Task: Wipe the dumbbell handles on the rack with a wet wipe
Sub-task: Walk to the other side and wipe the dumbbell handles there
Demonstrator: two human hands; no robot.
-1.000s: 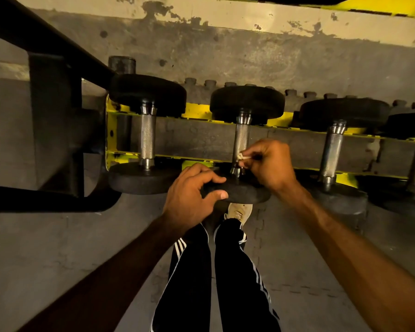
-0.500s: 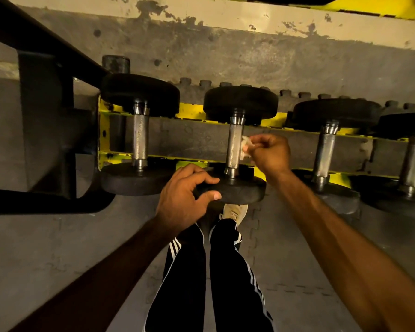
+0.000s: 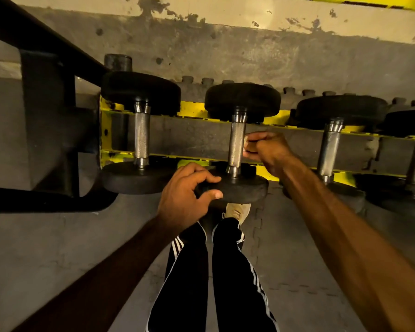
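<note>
Wipe (image 3: 245, 143) now higher up middle dumbbell handle (image 3: 236, 144) than a second ago. Right hand (image 3: 270, 152) fisted, pinching wipe at handle's right side. Left hand (image 3: 182, 195) curled round near weight (image 3: 247, 188).

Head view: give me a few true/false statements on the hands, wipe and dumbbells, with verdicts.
1. The right hand holds the wet wipe at the right side of the handle of the second dumbbell from the left. True; only a pale edge of the wipe shows.
2. The left hand is wrapped round a knurled steel handle. False: it grips the near plate of the second dumbbell.
3. The dumbbells lie across a rack with yellow rails. True.
4. The second dumbbell is lifted clear of the rack. False: it rests on the rails like the dumbbells beside it.
</note>
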